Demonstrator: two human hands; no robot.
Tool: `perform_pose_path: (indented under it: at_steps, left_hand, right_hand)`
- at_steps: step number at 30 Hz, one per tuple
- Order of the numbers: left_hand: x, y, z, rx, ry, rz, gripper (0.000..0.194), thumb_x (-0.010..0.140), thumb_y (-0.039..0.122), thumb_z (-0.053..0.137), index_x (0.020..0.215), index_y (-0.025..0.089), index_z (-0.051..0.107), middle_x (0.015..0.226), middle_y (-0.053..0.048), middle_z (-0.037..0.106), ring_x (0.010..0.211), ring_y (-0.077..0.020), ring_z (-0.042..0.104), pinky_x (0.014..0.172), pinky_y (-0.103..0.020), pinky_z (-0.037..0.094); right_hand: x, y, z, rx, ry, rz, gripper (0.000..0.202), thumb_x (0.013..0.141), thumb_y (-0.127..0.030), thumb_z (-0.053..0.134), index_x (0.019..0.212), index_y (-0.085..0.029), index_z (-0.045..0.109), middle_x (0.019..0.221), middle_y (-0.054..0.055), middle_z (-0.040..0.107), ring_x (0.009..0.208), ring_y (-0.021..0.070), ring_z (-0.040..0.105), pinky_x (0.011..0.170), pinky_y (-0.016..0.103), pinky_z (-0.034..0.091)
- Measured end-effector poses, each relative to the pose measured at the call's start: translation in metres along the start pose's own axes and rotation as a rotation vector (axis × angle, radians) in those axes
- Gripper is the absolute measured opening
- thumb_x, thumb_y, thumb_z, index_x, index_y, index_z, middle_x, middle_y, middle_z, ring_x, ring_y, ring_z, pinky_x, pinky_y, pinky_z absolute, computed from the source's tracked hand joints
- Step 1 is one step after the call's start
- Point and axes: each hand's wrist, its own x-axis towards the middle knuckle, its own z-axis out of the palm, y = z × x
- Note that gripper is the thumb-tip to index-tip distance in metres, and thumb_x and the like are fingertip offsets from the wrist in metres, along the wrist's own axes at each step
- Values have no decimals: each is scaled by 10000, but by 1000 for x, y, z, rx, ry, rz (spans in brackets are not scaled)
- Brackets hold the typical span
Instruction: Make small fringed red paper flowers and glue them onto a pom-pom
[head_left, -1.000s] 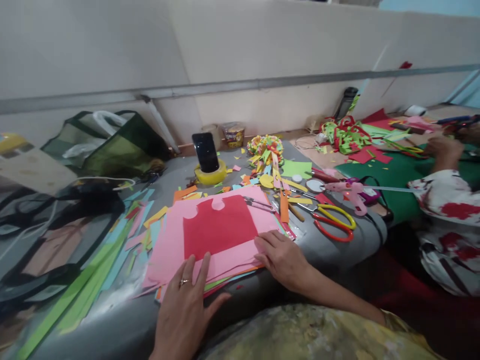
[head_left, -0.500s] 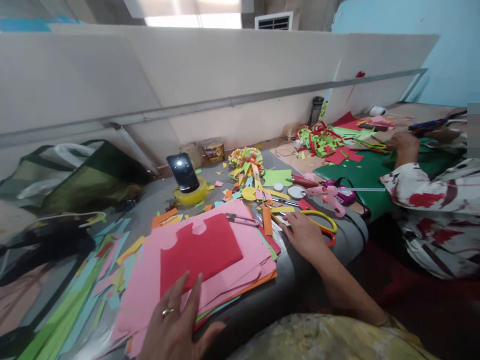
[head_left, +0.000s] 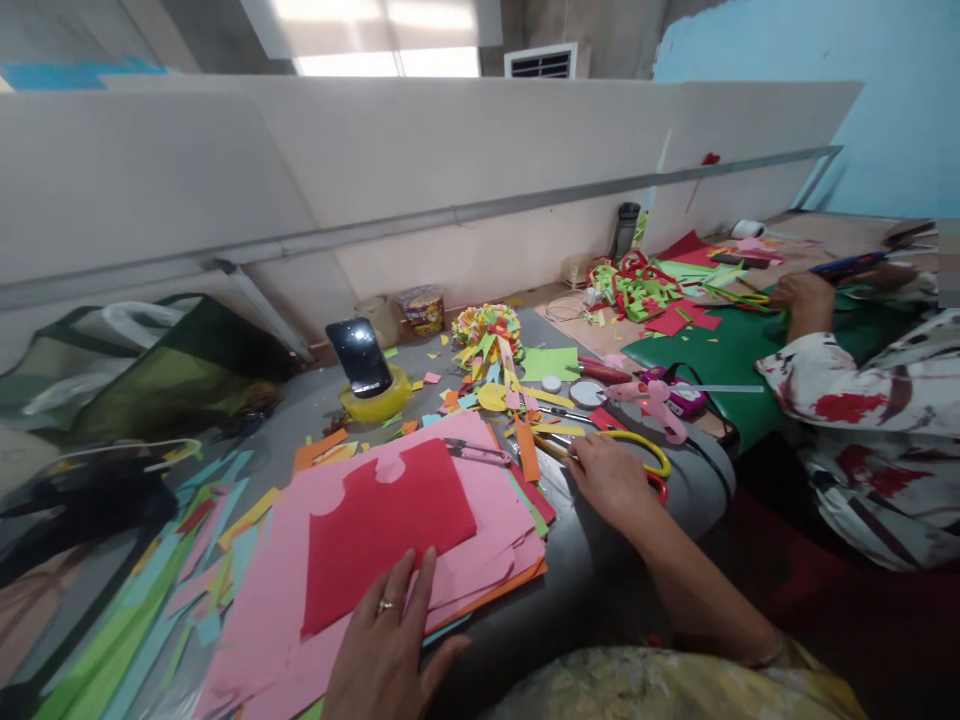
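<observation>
My left hand [head_left: 394, 635], with a ring on one finger, lies with fingers stretched out over the lower edge of a red paper sheet [head_left: 390, 530]. Rounded bites are cut from that sheet's upper edge. Beneath it is a stack of pink paper [head_left: 255, 590], with orange and other colours showing at the edges. On the stack's upper right rests a pink-handled compass-like tool [head_left: 480, 452]. My right hand [head_left: 613, 482] is closed around the middle of the scissors [head_left: 660, 455], whose yellow and red handles stick out beyond it; the fingertips are partly hidden.
Behind stand a phone [head_left: 358, 358] on a yellow tape roll [head_left: 379, 397] and a paper-flower bunch [head_left: 487, 335]. A pink glue gun [head_left: 654, 400] lies right. Paper strips [head_left: 135, 620] and a green bag [head_left: 187, 350] are left. A co-worker's hand [head_left: 804, 300] works at far right.
My left hand has slid right and slightly up along the red sheet's lower edge. My right hand stays at the scissors. The view has shifted slightly.
</observation>
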Motion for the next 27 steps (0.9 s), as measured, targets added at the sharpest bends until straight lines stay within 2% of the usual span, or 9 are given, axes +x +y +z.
perform_pose_path:
  at_steps: [3,6,9,11,13,18,20,23,27]
  left_hand:
    - [1,1,1,-14,4,-22,577,901,526,491,1354,169,524,1238,-139,667,1047,-276,642,840,-368,515]
    - [0,2,2,-7,-5,-45,569,900,512,503,1363,183,520,1241,-133,665,1030,-274,643,845,-370,506]
    - [-1,1,3,21,-11,-28,560,908,513,486,1364,191,522,1232,-126,671,1012,-269,645,846,-370,496]
    - [-1,0,2,26,-12,-20,555,912,508,480,1363,188,522,1225,-126,673,1002,-266,644,848,-370,490]
    - [-1,0,2,35,2,-15,553,914,508,477,1351,173,531,1213,-133,676,991,-265,643,845,-368,487]
    - [1,-1,3,60,43,19,548,920,525,453,1315,159,553,1171,-135,692,964,-261,648,835,-363,489]
    - [1,0,4,43,46,11,550,914,524,464,1321,163,547,1177,-135,689,968,-265,649,836,-365,491]
    - [-1,0,6,2,32,-12,542,903,512,492,1330,183,543,1195,-130,684,978,-271,648,845,-375,494]
    - [-2,-3,9,-70,37,-32,530,900,508,495,1338,212,540,1207,-118,682,999,-268,647,848,-372,491]
  right_hand:
    - [3,-16,5,61,49,-29,195,949,-267,491,895,-188,660,965,122,718,978,269,662,707,325,498]
    - [7,-36,8,88,-10,-33,202,943,-347,519,1009,-181,614,971,126,724,943,262,684,695,318,490]
    - [12,-46,8,74,-85,-12,167,922,-234,524,1069,-170,573,961,130,730,926,257,697,662,298,464]
    - [14,-43,8,81,-91,-6,176,910,-152,478,1061,-172,566,941,115,735,905,246,702,643,287,444]
    - [14,-35,8,109,-59,2,177,899,-148,472,1047,-183,563,902,90,738,873,237,702,622,277,427]
    - [15,-13,1,239,171,-9,190,849,-165,516,1027,-207,566,848,41,720,767,208,678,631,285,459]
    - [20,-17,-3,241,230,-42,223,846,-138,500,1042,-212,578,888,58,712,805,215,664,696,318,499]
    - [28,-37,-4,141,254,-111,273,887,-100,432,1070,-197,610,995,108,702,952,237,633,792,337,514]
    - [25,-61,1,85,118,-322,219,867,-88,507,965,-203,666,948,91,729,941,237,639,752,304,516]
